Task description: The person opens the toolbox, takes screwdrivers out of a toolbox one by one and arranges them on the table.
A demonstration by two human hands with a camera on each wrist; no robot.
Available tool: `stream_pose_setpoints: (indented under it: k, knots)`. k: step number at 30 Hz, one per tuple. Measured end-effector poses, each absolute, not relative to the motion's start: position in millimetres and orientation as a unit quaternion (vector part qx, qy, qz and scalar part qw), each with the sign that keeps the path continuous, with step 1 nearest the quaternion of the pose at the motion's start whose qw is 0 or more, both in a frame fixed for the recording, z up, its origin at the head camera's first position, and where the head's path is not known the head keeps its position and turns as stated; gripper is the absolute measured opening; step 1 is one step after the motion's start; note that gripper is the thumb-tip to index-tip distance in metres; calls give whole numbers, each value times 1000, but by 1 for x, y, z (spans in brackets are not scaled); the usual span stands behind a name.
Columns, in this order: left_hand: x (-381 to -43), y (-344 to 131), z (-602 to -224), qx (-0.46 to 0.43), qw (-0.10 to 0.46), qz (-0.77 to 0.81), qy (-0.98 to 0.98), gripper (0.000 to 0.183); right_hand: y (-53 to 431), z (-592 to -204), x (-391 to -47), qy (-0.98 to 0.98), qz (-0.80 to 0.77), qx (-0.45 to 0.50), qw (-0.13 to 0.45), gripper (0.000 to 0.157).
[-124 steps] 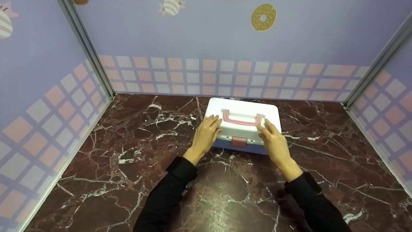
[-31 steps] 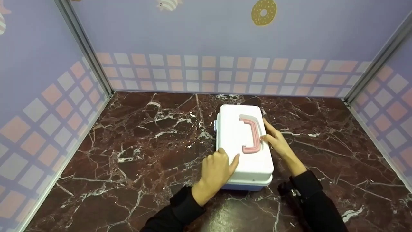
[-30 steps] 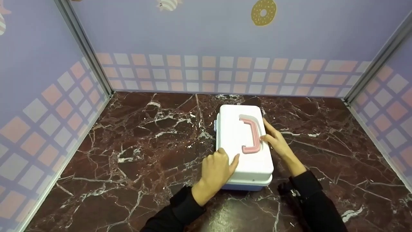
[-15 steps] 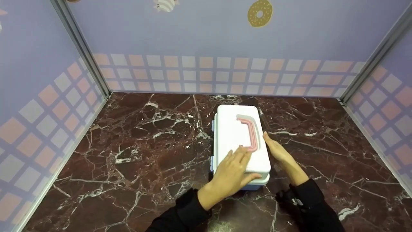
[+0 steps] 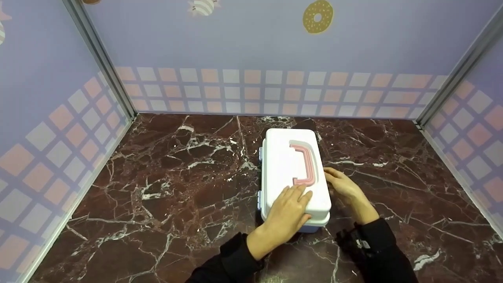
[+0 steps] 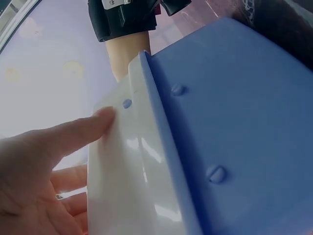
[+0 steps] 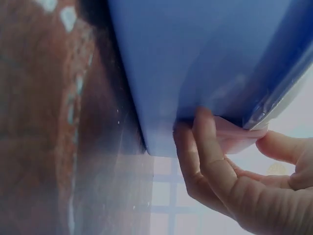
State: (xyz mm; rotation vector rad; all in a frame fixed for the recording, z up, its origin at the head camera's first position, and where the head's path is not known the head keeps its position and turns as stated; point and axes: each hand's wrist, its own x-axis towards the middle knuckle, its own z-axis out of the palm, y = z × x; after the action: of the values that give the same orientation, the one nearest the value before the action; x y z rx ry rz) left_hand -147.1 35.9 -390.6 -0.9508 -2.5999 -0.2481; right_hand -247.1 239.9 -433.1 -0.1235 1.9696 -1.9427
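A storage box with a white lid (image 5: 283, 157) and a blue base (image 7: 195, 58) lies lengthwise, its lid down. A pink carrying handle (image 5: 308, 165) lies folded in the lid's recess. My left hand (image 5: 287, 208) rests on the lid's near part, fingers extended to the handle's near end; its thumb (image 6: 80, 132) touches the lid's end face. At the box's right side is my right hand (image 5: 346, 188). Its thumb and fingers pinch a pink latch (image 7: 234, 134), thumb at the upper edge, fingertips below. In the head view the box hides the latch.
The box stands on a dark red marble-patterned table (image 5: 177, 220). Lilac wall panels with a checked band (image 5: 232, 92) enclose the back and sides. Blue hinges (image 5: 259, 200) line the box's left side.
Since the earliest frame the box has turned a quarter, bringing its latch side to the right. The left hand has spread onto the lid; the right has slid nearer along the side.
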Motion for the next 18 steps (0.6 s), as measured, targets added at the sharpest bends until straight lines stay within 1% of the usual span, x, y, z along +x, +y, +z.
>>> stream_pose_setpoints:
  k: [5,8,12,18]
  knots:
    - [-148,36,-389,-336,183,-89,-920,55,242,-434,-249,673,-712,-41,195,24]
    - [-148,36,-389,-337,193,-82,-918,56,242,-432,-249,671,-718,-31,183,29]
    - [-148,36,-390,-334,204,-74,-917,56,242,-427,-247,706,-689,-31,161,45]
    - [-148,37,-390,-335,205,-77,-917,57,244,-421,-244,771,-617,-58,144,48]
